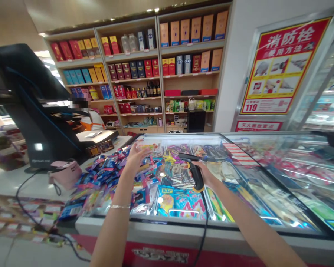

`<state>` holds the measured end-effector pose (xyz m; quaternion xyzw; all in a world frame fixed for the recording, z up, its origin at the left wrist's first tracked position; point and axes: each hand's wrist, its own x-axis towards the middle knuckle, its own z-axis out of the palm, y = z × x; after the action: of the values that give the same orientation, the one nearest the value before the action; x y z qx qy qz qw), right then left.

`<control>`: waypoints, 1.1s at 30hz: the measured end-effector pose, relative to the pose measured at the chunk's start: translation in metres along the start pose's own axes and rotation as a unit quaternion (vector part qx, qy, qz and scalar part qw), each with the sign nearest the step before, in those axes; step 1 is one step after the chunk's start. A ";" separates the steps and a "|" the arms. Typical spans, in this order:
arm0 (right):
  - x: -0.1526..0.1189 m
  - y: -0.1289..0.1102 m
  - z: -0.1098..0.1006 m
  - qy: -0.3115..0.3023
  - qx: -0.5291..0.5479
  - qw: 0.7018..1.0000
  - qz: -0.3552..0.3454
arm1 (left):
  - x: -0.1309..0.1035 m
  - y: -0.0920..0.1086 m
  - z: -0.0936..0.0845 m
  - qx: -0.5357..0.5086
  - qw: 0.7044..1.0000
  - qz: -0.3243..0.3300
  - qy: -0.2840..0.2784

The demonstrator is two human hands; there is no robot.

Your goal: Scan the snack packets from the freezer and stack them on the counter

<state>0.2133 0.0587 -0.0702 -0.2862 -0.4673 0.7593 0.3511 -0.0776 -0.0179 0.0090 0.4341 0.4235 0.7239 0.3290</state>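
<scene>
My right hand (204,174) is wrapped round the grip of a black barcode scanner (196,174), its head pointing left over the glass-topped freezer (167,222). A dark cable hangs from the scanner down the freezer's front. My left hand (137,154) holds a clear, yellowish package (153,146) by its left end near the far edge of the glass. Beneath and left of my left arm lies a heap of small blue packets (102,172). Colourful ice-cream packs (167,200) show through the glass between my arms.
A black checkout terminal (36,111) stands on the left counter, beside a pink cup-like holder (66,174). Behind the freezer are shelves (133,81) of boxes and bottles. A person (91,118) is at the back left. A second freezer section (295,167) extends right.
</scene>
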 end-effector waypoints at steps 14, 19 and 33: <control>-0.024 -0.002 0.032 0.017 -0.200 0.966 -0.164 | -0.012 -0.080 0.047 -0.256 0.953 -0.125 0.103; -0.033 -0.002 0.040 0.009 -0.314 0.935 -0.165 | -0.014 -0.097 0.045 -0.173 0.972 -0.146 0.071; -0.030 0.012 0.042 0.054 -0.423 0.902 -0.063 | -0.017 -0.123 0.050 -0.103 0.964 -0.238 0.059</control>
<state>0.1961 0.0096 -0.0612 -0.4184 -0.7419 0.4499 0.2685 -0.0117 0.0361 -0.0943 0.2408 0.4569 0.6886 0.5090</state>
